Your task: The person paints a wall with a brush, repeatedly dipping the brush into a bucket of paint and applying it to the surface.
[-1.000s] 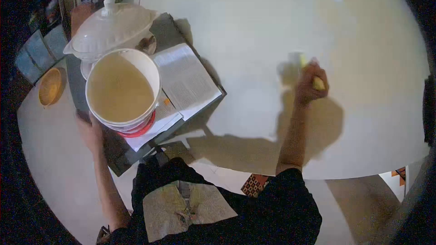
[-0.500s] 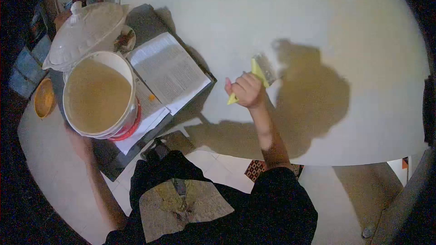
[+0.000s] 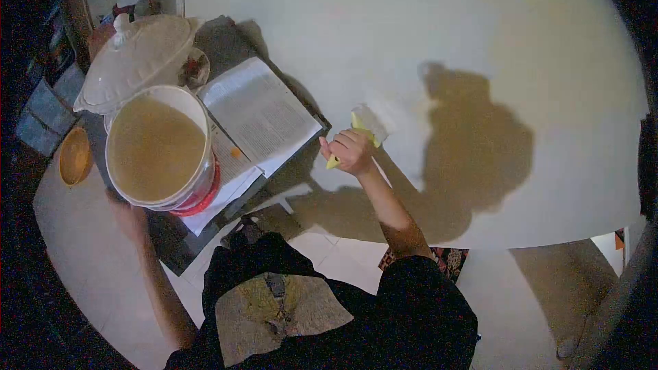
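My right hand (image 3: 351,152) is closed around the yellow handle of a wide paintbrush (image 3: 365,130). The bristles are against the pale wall (image 3: 329,20), though motion blurs them. On the left, a white bucket (image 3: 209,181) with a red band near its base holds cloudy tan liquid. Beside the bucket's near side is my left hand (image 3: 130,223). Its fingers are hidden behind the bucket and in shadow, so I cannot tell whether they grip it.
Under the bucket lie an open book (image 3: 264,116) and loose paper on a dark surface (image 3: 175,247). Behind stands a white lidded tureen (image 3: 140,55), with a small bowl (image 3: 197,67) beside it. An orange-brown bowl (image 3: 75,157) sits far left. Tiled floor (image 3: 322,247) shows below.
My right hand has swept the paintbrush leftward and slightly down along the wall, and its bristles now point up-left. My left hand stays beside the bucket. The whole view has shifted slightly.
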### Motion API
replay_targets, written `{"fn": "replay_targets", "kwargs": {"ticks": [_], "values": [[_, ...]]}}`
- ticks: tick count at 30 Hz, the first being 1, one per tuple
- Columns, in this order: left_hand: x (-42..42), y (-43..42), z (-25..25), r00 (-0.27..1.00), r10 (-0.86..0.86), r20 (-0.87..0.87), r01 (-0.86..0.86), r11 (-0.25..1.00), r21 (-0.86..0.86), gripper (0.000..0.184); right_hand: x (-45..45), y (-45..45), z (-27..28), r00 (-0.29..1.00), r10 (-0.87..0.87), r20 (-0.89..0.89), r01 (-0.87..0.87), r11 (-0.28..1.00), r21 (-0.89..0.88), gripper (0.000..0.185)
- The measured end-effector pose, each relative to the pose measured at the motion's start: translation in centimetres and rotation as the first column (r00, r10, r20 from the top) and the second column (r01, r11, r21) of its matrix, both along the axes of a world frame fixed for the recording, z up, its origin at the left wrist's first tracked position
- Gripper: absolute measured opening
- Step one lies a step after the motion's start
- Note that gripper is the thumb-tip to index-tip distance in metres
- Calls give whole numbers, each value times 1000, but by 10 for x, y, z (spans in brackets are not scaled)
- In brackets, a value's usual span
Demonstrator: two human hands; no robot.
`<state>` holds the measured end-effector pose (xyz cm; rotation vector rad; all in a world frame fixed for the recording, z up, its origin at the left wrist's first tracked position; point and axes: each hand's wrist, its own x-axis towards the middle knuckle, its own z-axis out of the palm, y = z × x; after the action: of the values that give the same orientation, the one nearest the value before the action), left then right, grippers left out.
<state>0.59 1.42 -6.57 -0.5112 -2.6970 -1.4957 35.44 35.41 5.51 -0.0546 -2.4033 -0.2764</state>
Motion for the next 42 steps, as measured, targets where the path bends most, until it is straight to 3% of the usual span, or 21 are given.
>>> {"fn": "replay_targets", "kwargs": {"ticks": [2,5,6,8,10,12,13,15,16,17,19,20,21,22,24,26,27,29,33,38,42], "values": [[1,1,-1,997,74,-26,-76,993,-86,71,-3,-9,8,1000,22,-3,-22,999,-36,29],[6,4,8,991,104,82,-95,990,-106,71,-8,-27,34,954,-110,-279,-40,875,-482,29],[4,4,7,986,139,95,-123,980,-155,70,-8,-23,41,955,-107,-277,-39,879,-474,29],[2,0,-3,987,159,-5,-157,972,-177,69,-3,-1,62,969,-53,-243,4,980,-198,24],[2,0,0,994,111,-6,-111,992,-54,68,17,37,82,940,-221,-261,178,968,-177,14],[-4,-4,-11,992,124,-3,-124,989,-77,68,24,42,106,610,-725,-321,462,654,-599,16],[-7,-6,-18,991,131,-4,-131,986,-104,69,31,54,115,748,-529,-401,239,778,-582,20],[10,2,19,987,153,56,-145,982,-119,69,57,67,151,874,-413,-256,235,820,-522,23],[16,5,31,980,167,113,-151,979,-138,69,47,43,179,819,-505,-272,332,804,-493,22],[6,2,9,984,178,-9,-176,967,-182,69,37,20,208,754,-591,-286,427,772,-470,23],[1,0,0,985,171,0,-169,969,-178,68,28,12,235,717,-353,-601,216,932,-290,26],[1,0,-1,986,169,6,-166,971,-174,67,43,30,247,781,-55,-622,14,997,-71,27],[10,5,26,971,178,156,-140,964,-228,66,43,26,252,782,-54,-621,12,997,-70,27],[8,4,18,971,179,156,-141,963,-229,66,44,17,258,770,-61,-635,74,997,-6,27],[2,2,2,984,170,-61,-179,961,-209,67,40,-3,269,757,-67,-650,136,989,57,27],[9,3,16,985,171,19,-163,964,-212,68,27,-20,266,918,-74,-389,207,927,314,25],[12,5,25,980,171,100,-147,966,-211,68,21,-14,258,942,22,-334,136,887,442,21],[12,6,30,975,185,121,-148,953,-263,69,1,-7,240,981,150,-121,-110,951,289,14],[6,-1,20,995,95,17,-89,974,-210,69,-44,13,166,992,125,-3,-119,950,288,34],[22,9,44,968,225,107,-188,942,-280,74,-46,22,93,992,109,69,-121,973,196,37],[9,3,21,990,138,22,-128,961,-245,77,-38,18,43,992,121,44,-124,990,63,36]]}}
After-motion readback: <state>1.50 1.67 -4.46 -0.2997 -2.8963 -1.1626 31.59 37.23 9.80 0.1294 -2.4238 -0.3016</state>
